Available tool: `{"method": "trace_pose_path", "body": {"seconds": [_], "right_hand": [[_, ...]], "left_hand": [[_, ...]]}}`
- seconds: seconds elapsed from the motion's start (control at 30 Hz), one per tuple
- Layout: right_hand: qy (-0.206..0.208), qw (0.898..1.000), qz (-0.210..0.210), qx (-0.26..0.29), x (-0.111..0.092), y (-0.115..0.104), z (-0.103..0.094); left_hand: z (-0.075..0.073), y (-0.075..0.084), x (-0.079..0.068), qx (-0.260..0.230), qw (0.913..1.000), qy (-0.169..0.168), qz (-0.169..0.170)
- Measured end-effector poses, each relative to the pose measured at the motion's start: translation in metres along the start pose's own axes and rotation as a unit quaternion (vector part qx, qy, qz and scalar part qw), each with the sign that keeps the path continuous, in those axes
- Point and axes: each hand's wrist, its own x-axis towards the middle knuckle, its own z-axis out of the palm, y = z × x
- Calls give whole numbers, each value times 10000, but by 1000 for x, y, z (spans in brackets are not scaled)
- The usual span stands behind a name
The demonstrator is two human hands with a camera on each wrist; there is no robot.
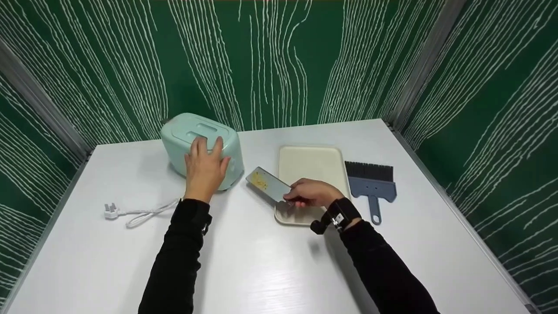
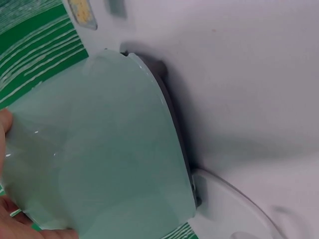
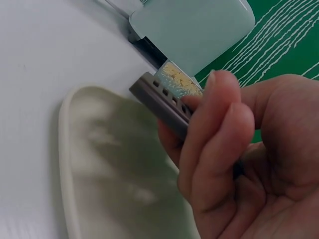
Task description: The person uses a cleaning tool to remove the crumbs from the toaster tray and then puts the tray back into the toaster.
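Observation:
A mint-green toaster [image 1: 233, 152] stands on the white table at the left, two slots in its top. My left hand [image 1: 205, 170] rests on its top with spread fingers, the thumb near the side; the left wrist view shows mostly the toaster's wall [image 2: 114, 144]. Yellow crumbs lie on a flat metal crumb tray [image 1: 272, 187], whose dark, slotted end [image 3: 162, 102] shows in the right wrist view. My right hand [image 1: 314, 192] pinches that end, holding the crumb tray over the left edge of a cream serving tray [image 1: 311, 163].
A blue-grey brush [image 1: 370, 185] with black bristles lies right of the serving tray. Left of my left forearm, the white cord and plug [image 1: 111, 211] lie on the table [image 1: 261, 261]. Green, white-lined panels [image 1: 279, 65] rise behind and beside the table.

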Motion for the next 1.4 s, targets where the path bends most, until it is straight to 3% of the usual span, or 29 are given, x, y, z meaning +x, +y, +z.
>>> {"method": "trace_pose_path", "body": {"seconds": [0.4, 0.6, 0.9, 1.1, 1.2, 1.4], "right_hand": [[449, 9983, -44, 379, -11, 12, -5], [664, 9968, -61, 437, -16, 17, -7], [671, 9967, -368, 286, -23, 21, -4], [790, 9952, -515, 265, -25, 23, -1], [873, 9939, -588, 326, -28, 21, -1], [952, 9924, -662, 424, -30, 14, 2]], "left_hand": [[-1, 0, -1, -76, 9996, -222, -144], [-2, 1, -2, -148, 9997, -136, -119], [0, 2, -6, -240, 9997, 0, -76], [3, 5, -12, -333, 9992, -18, -228], [6, 9, -13, -387, 9989, 93, -242], [12, 17, -18, -465, 9961, 746, -22]]}}
